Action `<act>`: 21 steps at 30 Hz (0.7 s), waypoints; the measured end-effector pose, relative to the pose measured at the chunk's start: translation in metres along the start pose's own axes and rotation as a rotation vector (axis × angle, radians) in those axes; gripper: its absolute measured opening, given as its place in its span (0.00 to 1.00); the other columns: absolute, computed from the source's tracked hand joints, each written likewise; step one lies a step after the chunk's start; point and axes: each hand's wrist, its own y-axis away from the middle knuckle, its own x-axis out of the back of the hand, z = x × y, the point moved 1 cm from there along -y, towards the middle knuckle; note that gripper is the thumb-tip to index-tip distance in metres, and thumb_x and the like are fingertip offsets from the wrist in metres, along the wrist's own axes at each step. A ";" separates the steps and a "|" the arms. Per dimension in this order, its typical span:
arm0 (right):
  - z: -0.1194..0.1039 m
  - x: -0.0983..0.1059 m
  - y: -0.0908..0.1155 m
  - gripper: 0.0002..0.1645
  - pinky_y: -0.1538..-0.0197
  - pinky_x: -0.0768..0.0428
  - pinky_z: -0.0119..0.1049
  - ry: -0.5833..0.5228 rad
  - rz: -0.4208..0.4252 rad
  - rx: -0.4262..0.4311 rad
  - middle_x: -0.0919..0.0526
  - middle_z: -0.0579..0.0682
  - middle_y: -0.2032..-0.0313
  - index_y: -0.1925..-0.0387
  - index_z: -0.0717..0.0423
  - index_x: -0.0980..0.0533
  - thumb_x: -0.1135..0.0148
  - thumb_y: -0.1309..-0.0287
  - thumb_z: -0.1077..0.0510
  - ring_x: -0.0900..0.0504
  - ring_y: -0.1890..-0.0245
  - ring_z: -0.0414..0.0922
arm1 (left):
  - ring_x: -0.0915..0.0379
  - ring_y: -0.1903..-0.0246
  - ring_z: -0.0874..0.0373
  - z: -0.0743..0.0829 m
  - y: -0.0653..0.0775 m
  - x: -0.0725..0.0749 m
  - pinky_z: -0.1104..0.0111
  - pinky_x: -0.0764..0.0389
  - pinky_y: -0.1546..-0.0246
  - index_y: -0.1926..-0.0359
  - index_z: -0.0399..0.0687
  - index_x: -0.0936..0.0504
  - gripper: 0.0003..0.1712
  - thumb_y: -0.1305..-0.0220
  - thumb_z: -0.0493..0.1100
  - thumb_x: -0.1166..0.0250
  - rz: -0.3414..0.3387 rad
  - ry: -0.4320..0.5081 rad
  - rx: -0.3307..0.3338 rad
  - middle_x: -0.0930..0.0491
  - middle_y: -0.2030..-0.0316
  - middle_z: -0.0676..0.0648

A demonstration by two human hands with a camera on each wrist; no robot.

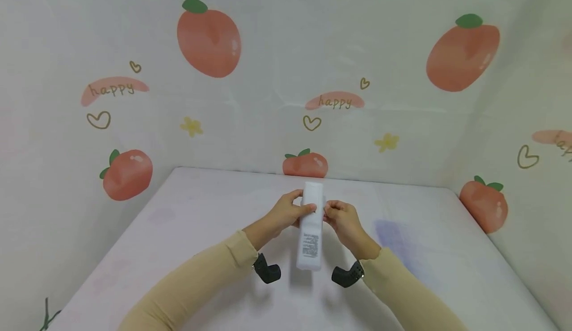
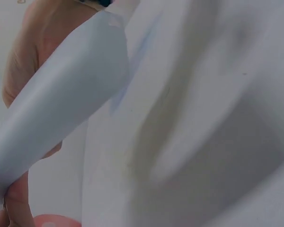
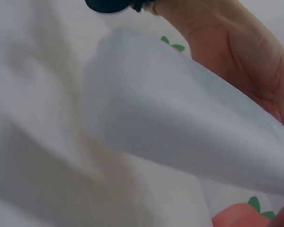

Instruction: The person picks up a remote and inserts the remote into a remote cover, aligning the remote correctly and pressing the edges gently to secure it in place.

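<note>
A long white container (image 1: 312, 222) with rounded edges and a block of small dark print near its lower end is held up over the table, tilted. My left hand (image 1: 288, 211) grips it from the left, the thumb lying across its front face. At the right edge, my right hand (image 1: 343, 220) has its fingers bent in, with thumb and fingertips pinching close against the container's side. In the left wrist view the container (image 2: 71, 90) hides part of the left hand (image 2: 52, 28). The right wrist view shows its broad end (image 3: 118, 90) near the camera, with the right palm (image 3: 227, 52) behind.
A pale cloth covers the table (image 1: 214, 197), with a purple patch (image 1: 395, 241) on the right. Behind hangs a white curtain (image 1: 268, 98) printed with red fruit. Black wrist devices (image 1: 267, 270) sit below both beige cuffs.
</note>
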 end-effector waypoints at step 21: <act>-0.001 -0.003 0.015 0.26 0.57 0.21 0.36 0.197 -0.204 -0.036 0.27 0.55 0.55 0.39 0.54 0.51 0.49 0.29 0.53 0.22 0.60 0.43 | 0.17 0.67 0.56 -0.002 0.001 0.002 0.61 0.15 0.65 0.40 0.46 0.31 0.29 0.37 0.49 0.33 0.090 0.063 -0.028 0.16 0.60 0.39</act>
